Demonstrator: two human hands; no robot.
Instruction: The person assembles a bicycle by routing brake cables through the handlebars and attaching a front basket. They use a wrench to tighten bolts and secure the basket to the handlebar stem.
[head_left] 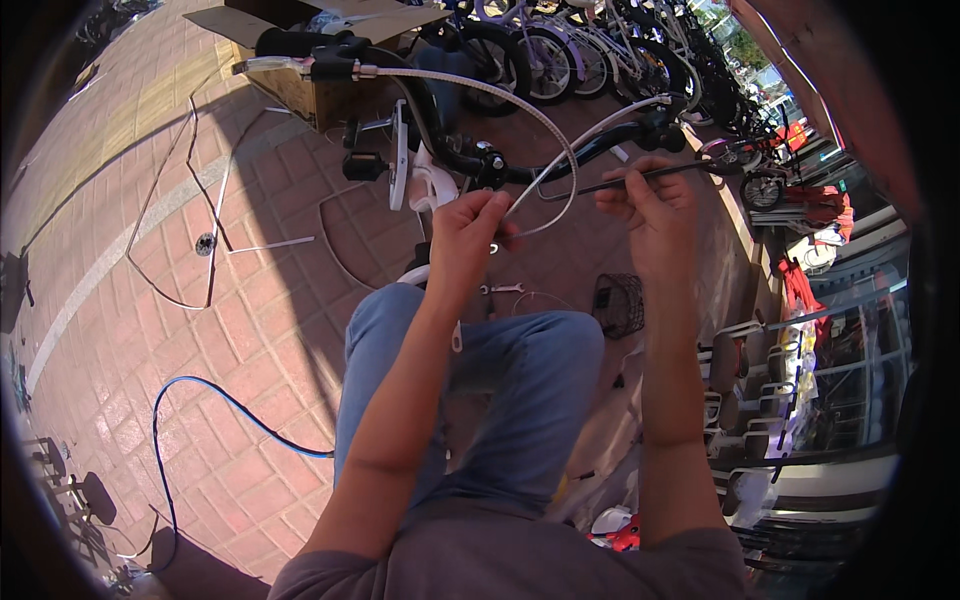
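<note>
The left hand [470,228] pinches a white brake cable [545,125] that loops up to the black handlebar [560,160] of a bicycle. The right hand [648,205] has its fingers closed around a thin dark cable end (tip blurred). A wrench [503,288] lies on the brick pavement [240,330] below, near a black wire basket [620,305].

The person wears blue jeans [520,400] and a grey short-sleeved shirt [520,560]. Both forearms are bare, and neither the left hand [468,235] nor the right hand [645,205] is gloved.
</note>
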